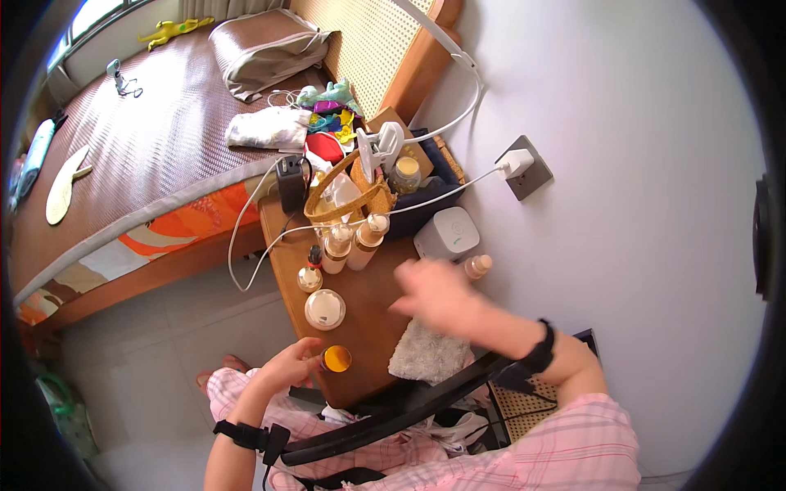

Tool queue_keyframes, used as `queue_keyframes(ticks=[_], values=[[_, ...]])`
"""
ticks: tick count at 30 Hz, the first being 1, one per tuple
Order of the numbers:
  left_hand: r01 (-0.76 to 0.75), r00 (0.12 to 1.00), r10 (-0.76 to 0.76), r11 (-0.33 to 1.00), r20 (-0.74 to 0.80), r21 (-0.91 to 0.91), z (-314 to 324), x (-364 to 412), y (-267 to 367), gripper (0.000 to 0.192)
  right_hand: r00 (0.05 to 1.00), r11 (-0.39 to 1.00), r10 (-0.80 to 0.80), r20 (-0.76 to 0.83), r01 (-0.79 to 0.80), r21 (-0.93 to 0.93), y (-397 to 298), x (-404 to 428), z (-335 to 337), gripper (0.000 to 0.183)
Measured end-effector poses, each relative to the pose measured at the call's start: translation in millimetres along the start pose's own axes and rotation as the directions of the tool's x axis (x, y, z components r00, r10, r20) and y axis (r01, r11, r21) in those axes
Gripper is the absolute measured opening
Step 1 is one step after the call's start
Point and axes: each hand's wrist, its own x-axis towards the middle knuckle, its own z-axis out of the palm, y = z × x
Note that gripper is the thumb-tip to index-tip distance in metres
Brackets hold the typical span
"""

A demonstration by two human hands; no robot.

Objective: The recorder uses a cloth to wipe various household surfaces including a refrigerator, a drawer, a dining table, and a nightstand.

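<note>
My left hand (296, 363) is at the near left edge of the wooden bedside table (362, 313), its fingertips at a small jar with an orange-yellow lid (337, 359); whether it grips the jar is unclear. My right hand (436, 294), blurred, hangs over the table's right part with nothing visible in it. Beyond it stands a small pink bottle (478, 266), and a grey towel (427, 353) lies below it. Along the left edge are a round white-lidded cream jar (325, 309), a small round-capped bottle (310, 278) and two pump bottles (336, 248) with clear caps.
A white box-shaped device (448, 233) stands near the wall. Behind are a dark blue basket (424, 208), a woven handle, a glass jar (406, 175) and a white clip (381, 150). A white cable crosses to the wall socket (528, 169). A bed with a brown mat (159, 135) lies left.
</note>
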Motion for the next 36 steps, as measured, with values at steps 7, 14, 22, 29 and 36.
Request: queue_keyframes(ticks=[7,14,22,29,36], values=[[-0.083,0.997,0.081,0.975,0.018,0.207,8.1,7.4,19.8,0.043,0.927,0.926,0.374,0.023,-0.374,0.051,144.9,-41.1,-2.8,0.026],[-0.066,0.997,0.059,0.973,0.040,0.222,3.3,-3.2,14.4,0.043,0.993,0.992,0.115,-0.023,-0.113,0.061,59.3,-18.0,-14.5,0.024],[-0.109,0.990,0.126,0.970,-0.064,0.217,5.2,-47.5,41.3,0.041,0.963,0.929,-0.127,-0.236,0.199,0.311,-14.9,44.1,7.6,0.022],[-0.163,0.955,0.188,0.979,-0.230,0.122,6.3,-71.9,29.5,0.037,0.962,0.910,-0.040,-0.269,0.146,0.388,-2.5,51.5,-0.2,0.035],[-0.462,0.790,0.413,0.887,-0.454,0.002,39.5,-113.5,30.2,0.030,0.882,0.982,0.179,0.436,-0.136,-0.129,85.2,-16.3,37.3,0.054]])
